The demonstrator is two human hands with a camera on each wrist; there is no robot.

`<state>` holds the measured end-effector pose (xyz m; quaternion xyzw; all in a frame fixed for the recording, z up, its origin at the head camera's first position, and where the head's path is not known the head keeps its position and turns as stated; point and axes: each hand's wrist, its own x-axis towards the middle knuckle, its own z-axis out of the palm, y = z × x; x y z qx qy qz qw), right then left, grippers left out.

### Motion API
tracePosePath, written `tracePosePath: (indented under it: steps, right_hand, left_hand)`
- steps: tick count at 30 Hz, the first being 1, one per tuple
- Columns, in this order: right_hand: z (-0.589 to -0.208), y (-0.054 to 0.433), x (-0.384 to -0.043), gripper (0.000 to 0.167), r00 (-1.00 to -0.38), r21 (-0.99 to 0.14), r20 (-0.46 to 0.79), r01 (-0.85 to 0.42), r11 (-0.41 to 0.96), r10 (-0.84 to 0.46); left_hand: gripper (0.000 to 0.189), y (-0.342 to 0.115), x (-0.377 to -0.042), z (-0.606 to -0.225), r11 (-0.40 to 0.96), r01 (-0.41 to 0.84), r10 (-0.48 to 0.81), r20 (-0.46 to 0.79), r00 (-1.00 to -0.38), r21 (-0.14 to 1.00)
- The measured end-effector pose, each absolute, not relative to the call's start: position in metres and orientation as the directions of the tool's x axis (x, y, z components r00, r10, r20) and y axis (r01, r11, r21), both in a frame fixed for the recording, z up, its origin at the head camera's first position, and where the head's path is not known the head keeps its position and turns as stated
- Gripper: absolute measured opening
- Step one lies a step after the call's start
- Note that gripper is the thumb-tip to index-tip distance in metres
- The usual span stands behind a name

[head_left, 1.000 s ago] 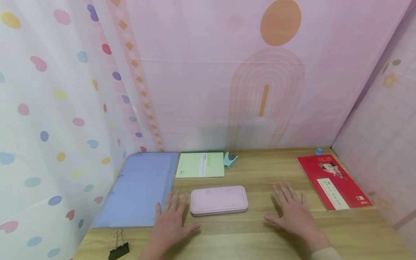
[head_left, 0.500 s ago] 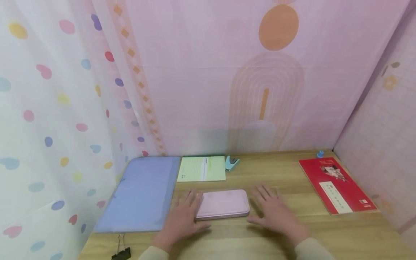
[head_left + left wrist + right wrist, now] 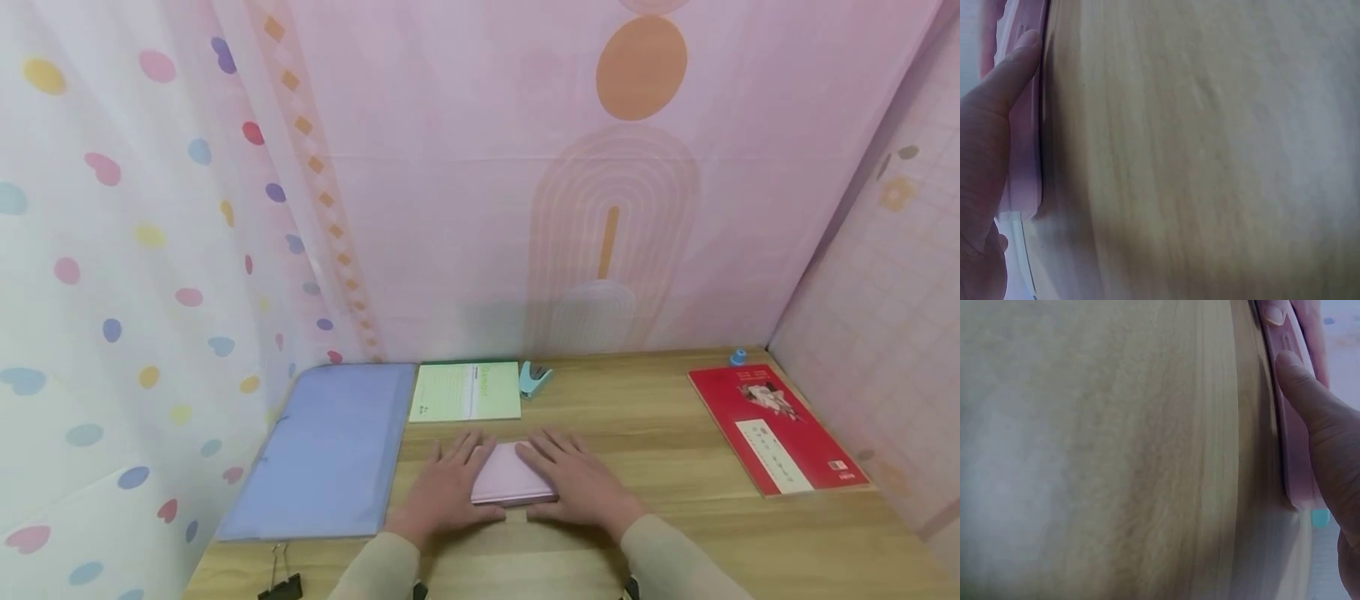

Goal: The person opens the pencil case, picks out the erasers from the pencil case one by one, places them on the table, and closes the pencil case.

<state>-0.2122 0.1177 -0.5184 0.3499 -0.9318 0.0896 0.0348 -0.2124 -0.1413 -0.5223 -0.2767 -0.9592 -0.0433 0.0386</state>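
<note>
A pink pencil case [image 3: 512, 475], flat with rounded corners, lies on the wooden table in front of the person. At its left end, the left hand [image 3: 450, 487] holds it, thumb along the near side and fingers reaching over the top to the far edge. The right hand [image 3: 581, 483] grips the right end in the same way. In the left wrist view, the left thumb presses the near side of the case [image 3: 1022, 150]. The right wrist view has the right thumb against that side of the case [image 3: 1294, 431], with the left thumb tip close by. Both ends are covered by the hands.
A blue folder [image 3: 322, 450] lies left, with a black binder clip [image 3: 281, 587] below it. Behind the case are a green notebook [image 3: 465, 392] and a light-blue stapler [image 3: 534, 380]. At right lie a red booklet [image 3: 776, 429] and a small blue object [image 3: 738, 357].
Both hands have moved inward from either side of the pencil case and now hold its two ends. The case looks to be in the same place.
</note>
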Motion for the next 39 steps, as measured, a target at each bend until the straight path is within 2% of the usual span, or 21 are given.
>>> tracePosePath:
  steps: [15,20,27,39]
  right_hand:
    - [-0.520,0.114,-0.214,0.081,-0.742,-0.148,0.125,-0.671,0.727,-0.659]
    - [-0.522,0.113,-0.208,0.081,-0.744,-0.139,0.124,-0.668,0.731,-0.656]
    - [-0.519,0.114,-0.200,0.080,-0.743,-0.138,0.120,-0.669,0.730,-0.658]
    - [-0.519,0.113,-0.200,0.080,-0.733,-0.034,0.143,-0.675,0.737,-0.665]
  left_hand:
    - [0.102,-0.141,-0.215,-0.528,0.841,0.534,0.526,0.098,-0.845,0.087]
    - [0.103,-0.141,-0.211,-0.529,0.850,0.524,0.520,0.076,-0.851,0.059]
    - [0.102,-0.141,-0.204,-0.529,0.838,0.546,0.541,0.123,-0.832,0.008]
    - [0.098,-0.139,-0.202,-0.527,0.834,0.551,0.550,0.162,-0.820,-0.041]
